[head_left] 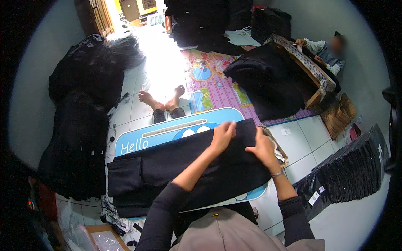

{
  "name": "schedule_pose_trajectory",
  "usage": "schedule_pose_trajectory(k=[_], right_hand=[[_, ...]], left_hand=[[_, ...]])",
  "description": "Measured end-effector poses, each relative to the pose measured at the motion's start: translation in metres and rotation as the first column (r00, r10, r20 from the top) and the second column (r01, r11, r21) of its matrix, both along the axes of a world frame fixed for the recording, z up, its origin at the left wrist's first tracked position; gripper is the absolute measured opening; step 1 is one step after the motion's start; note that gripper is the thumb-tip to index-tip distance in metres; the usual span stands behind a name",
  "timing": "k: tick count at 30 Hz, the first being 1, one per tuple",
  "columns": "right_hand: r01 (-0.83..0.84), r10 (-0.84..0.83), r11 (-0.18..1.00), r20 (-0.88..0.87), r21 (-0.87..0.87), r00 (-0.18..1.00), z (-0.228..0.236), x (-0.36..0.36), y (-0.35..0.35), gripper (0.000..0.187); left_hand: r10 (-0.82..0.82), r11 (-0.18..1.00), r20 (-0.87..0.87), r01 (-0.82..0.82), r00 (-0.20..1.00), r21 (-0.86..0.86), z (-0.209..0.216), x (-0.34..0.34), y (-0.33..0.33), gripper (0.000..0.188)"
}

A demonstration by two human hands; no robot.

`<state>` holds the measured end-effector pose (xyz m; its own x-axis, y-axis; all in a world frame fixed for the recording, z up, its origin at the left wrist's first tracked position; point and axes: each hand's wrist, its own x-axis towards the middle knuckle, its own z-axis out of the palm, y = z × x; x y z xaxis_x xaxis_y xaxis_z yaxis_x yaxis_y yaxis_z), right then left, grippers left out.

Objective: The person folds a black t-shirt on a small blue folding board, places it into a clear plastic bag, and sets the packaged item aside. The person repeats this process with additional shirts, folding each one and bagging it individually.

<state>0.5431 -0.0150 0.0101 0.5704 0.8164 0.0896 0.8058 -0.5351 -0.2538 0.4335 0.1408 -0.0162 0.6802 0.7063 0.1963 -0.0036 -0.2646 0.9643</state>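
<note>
A long folded black garment point(228, 173) lies across a small blue low table point(161, 144) in front of me. A squared black flap shows at its left end. My left hand point(223, 137) is above the garment's far edge, its fingertips pinched together; whatever may be between them is too small to see. At the garment's right end is my right hand point(264, 146), thumb stretched out to the left and apart from the fingers, which lie along the edge of the cloth. A bracelet circles the right wrist.
Large black cloth heaps point(79, 108) stand at the left. A tall stack of packed black garments point(347, 167) sits at the right, near a woven bag point(338, 115). Beyond the colourful mat point(209, 90), a person point(324, 52) works at a cloth-covered wooden table point(307, 65).
</note>
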Motion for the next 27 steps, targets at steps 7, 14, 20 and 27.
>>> schedule_pose_trajectory(k=[7,14,20,27], right_hand=[[-0.059,0.229,0.958,0.621,-0.282,0.75,0.017,-0.087,-0.011,0.075],[-0.306,0.289,0.952,0.383,-0.016,0.877,0.009,-0.107,-0.09,0.049],[-0.416,0.411,0.909,-0.123,-0.016,0.903,0.042,-0.084,-0.096,0.038],[-0.232,0.225,0.946,0.058,0.226,0.973,0.017,-0.085,-0.049,0.058]], left_hand=[[-0.075,0.968,-0.494,0.181,0.867,0.172,0.013,0.059,0.049,0.039],[-0.24,0.968,-0.318,0.252,0.917,-0.006,0.002,0.049,0.064,0.029],[-0.433,0.889,-0.289,0.458,0.854,0.021,-0.009,0.036,0.075,0.029],[-0.401,0.9,-0.259,0.43,0.879,0.066,-0.006,0.023,0.07,0.035]])
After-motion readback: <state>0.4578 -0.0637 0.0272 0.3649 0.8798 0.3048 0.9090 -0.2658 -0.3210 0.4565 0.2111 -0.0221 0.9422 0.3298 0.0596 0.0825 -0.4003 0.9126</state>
